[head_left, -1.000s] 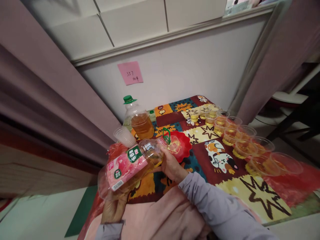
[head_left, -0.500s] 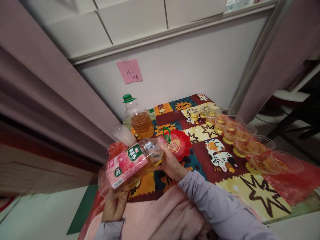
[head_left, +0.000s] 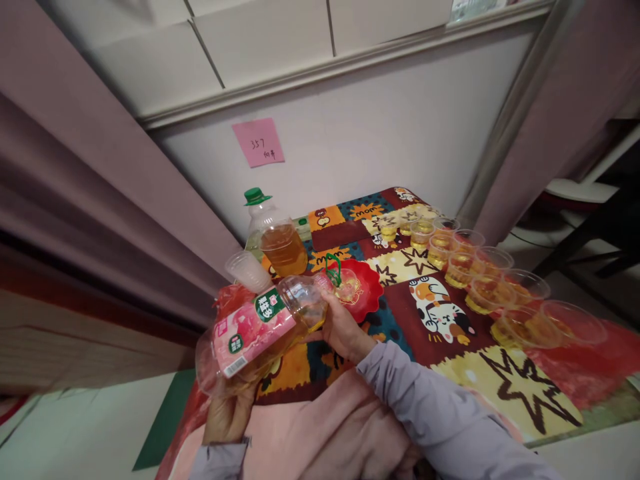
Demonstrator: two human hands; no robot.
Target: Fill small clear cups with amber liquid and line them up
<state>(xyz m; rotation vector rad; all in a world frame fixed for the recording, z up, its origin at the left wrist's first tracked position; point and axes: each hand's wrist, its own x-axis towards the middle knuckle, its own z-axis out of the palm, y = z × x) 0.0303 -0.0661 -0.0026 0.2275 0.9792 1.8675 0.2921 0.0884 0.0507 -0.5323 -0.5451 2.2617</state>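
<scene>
A clear bottle (head_left: pixel 255 327) with a pink peach label lies tilted in both hands, its neck toward the right over a red scalloped plate (head_left: pixel 370 290). Under the bottle's base, my left hand (head_left: pixel 229 415) supports it. Around its neck end my right hand (head_left: pixel 343 325) is closed. Amber liquid shows inside the bottle. On the red plate stands a clear cup (head_left: pixel 346 285), beside a green ring-like piece (head_left: pixel 333 270). The bottle's mouth is mostly hidden by the cup and my right hand.
A large green-capped jug (head_left: pixel 284 250) of amber liquid stands behind the bottle, beside stacked clear cups (head_left: pixel 249 271). Several cups of yellow liquid (head_left: pixel 487 293) line the right side of the patterned tablecloth (head_left: pixel 425 300). A pink note (head_left: pixel 259 143) hangs on the wall.
</scene>
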